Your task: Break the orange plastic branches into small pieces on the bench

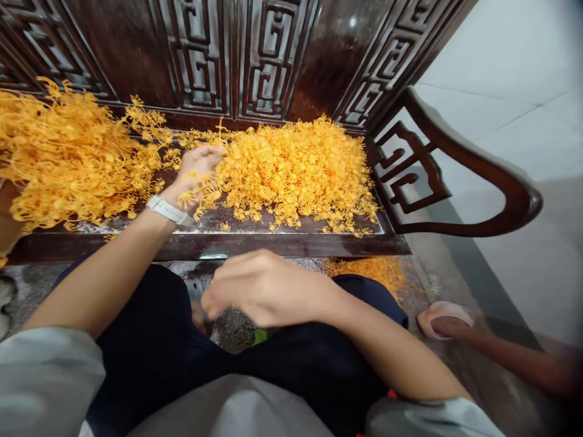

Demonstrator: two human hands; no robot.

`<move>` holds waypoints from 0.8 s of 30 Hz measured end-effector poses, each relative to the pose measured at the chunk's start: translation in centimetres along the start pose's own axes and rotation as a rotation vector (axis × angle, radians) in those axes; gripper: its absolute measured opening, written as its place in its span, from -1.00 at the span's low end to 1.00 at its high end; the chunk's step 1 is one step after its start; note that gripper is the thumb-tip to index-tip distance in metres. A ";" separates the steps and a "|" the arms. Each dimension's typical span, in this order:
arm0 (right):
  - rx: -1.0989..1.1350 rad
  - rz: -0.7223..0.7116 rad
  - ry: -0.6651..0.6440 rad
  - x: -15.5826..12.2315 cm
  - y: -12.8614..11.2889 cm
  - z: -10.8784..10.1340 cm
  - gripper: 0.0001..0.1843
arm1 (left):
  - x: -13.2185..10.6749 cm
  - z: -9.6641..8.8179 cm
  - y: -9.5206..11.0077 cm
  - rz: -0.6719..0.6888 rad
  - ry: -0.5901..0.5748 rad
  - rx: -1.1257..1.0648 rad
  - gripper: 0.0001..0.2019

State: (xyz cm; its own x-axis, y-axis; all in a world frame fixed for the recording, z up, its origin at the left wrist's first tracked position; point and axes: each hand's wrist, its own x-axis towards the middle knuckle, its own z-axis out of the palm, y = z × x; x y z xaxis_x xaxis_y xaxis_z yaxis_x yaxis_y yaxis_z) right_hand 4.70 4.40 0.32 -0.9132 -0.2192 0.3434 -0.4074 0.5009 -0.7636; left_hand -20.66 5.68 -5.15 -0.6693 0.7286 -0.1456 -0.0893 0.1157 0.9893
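Note:
My left hand (197,167) reaches onto the dark wooden bench (255,243) and rests on the edge of a heap of small orange plastic sprigs (296,167), its fingers curled over a few of them. A white watch band (169,210) circles that wrist. My right hand (262,285) hovers low above my lap in front of the bench edge, fingers bunched together; whether it holds anything is hidden. A second, larger pile of orange branched pieces (64,152) lies at the bench's left.
The bench has a carved dark backrest (237,60) and a curved armrest (455,176) on the right. More orange pieces (368,270) lie on the floor under the bench. Another person's foot in a pink slipper (444,318) is at the right. Pale tiled floor stretches beyond.

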 end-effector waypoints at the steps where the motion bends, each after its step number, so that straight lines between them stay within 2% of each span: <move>1: 0.011 0.052 0.077 -0.2 0.4 -0.5 -0.74 | 0.1 -0.2 0.2 -0.004 0.006 -0.022 -0.90; 4: 0.015 0.285 0.439 -1.5 3.0 -3.3 -0.85 | -0.7 0.1 0.5 -0.042 -0.010 -0.020 -0.93; 6: 0.021 0.398 0.635 -2.6 4.9 -5.5 -0.77 | -1.5 0.7 0.5 -0.066 -0.075 -0.020 -0.91; 8: 0.007 0.438 0.781 -3.6 6.5 -7.6 -0.71 | -2.0 1.3 0.3 -0.081 -0.134 -0.033 -0.88; 10: -0.060 0.459 0.870 -4.5 8.0 -9.2 -0.70 | -2.2 1.7 0.3 -0.086 -0.153 -0.041 -0.87; 14: -0.291 0.584 0.904 -6.7 12.1 -11.6 -0.60 | -2.1 2.2 0.3 -0.092 -0.177 -0.063 -0.88; 16: -0.388 0.645 0.908 -7.6 14.0 -12.1 -0.45 | -2.1 2.5 0.4 -0.087 -0.182 -0.044 -0.86; 18: -0.422 0.666 0.938 -8.1 14.8 -12.0 -0.34 | -2.3 3.0 0.4 -0.080 -0.174 0.007 -0.87; 20: -0.345 0.647 0.905 -7.7 14.4 -11.3 -0.30 | -2.6 3.7 0.6 -0.072 -0.167 0.074 -0.90; 24: -0.044 0.519 0.657 -5.1 11.4 -9.0 -0.36 | -3.9 5.7 1.3 -0.010 -0.179 0.181 -0.90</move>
State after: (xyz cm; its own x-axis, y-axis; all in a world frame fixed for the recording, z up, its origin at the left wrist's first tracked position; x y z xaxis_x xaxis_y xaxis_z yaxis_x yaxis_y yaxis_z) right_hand 4.80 18.79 -5.22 -0.7910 0.5734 0.2135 0.0767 0.4391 -0.8951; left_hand -13.95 6.81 -3.36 -0.5264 0.8327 -0.1717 0.0487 0.2311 0.9717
